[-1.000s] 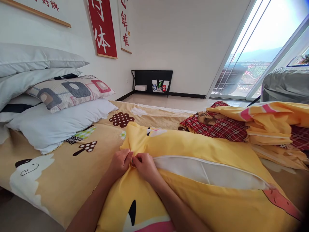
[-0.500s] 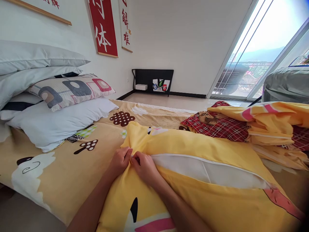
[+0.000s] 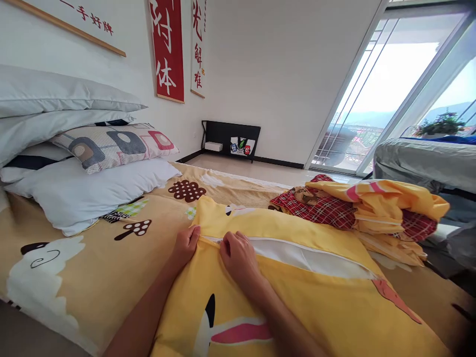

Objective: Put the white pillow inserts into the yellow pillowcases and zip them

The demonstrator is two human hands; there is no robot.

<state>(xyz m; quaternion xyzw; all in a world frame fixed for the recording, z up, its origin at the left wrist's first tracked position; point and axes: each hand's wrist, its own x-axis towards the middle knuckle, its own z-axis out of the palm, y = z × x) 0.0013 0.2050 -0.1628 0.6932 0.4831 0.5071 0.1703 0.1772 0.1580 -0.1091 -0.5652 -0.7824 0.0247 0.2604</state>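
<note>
A yellow pillowcase [image 3: 316,307] with a cartoon print lies in front of me on the bed, a white pillow [image 3: 297,254] showing through its long zipper opening. My left hand [image 3: 187,243] is closed on the pillowcase's corner at the left end of the zipper [image 3: 211,239]. Just to the right, my right hand [image 3: 240,255] is closed at the spot where the zipper goes from joined to parted; the pull itself is hidden by the fingers. Between the two hands the zipper edges lie together. Right of my right hand the opening gapes.
Several pillows [image 3: 85,191] are stacked at the left on the patterned bedsheet [image 3: 156,248]. A red plaid cloth [image 3: 327,210] and crumpled yellow fabric [image 3: 386,203] lie at the right. Beyond the bed stand a black low rack [image 3: 232,131] and a grey covered piece [image 3: 424,161].
My right hand has moved right along the zipper, away from my left hand, and a joined stretch shows between them. My left hand still grips the corner. The view has tilted up and turned right.
</note>
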